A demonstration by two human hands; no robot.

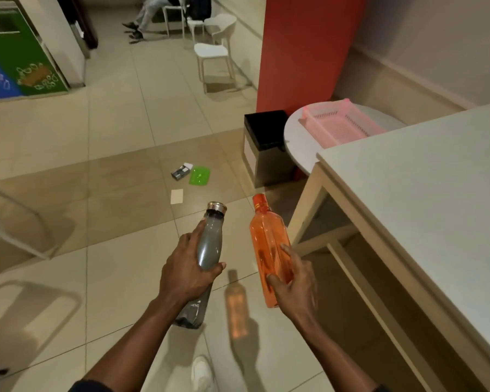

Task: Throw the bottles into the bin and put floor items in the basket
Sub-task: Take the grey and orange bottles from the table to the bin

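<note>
We carry one bottle in each grip, both held above the floor tiles.

Left grip: fingers and thumb curled round the middle of the grey bottle. Its metal cap points away from us and its base points toward us.

Right grip: thumb and fingers clamped on the lower half of the orange bottle. The cap points away from us and leans slightly left. The two bottles are side by side and not touching.

Bin: black top, standing on the floor ahead and to our right. It is in front of the red pillar and just beside the round white worktop. The pink basket sits on that round worktop, its near corner hidden behind the rectangular worktop.

Floor items lie beyond the bottles, left of the bin:
- Green lid.
- Small grey-and-white box at the lid's left edge; we cannot tell whether they touch.
- White card, nearer to us and apart from both.

Also noted: white chair further back, green-and-blue cabinet at far left, one white shoe at the bottom edge
</note>
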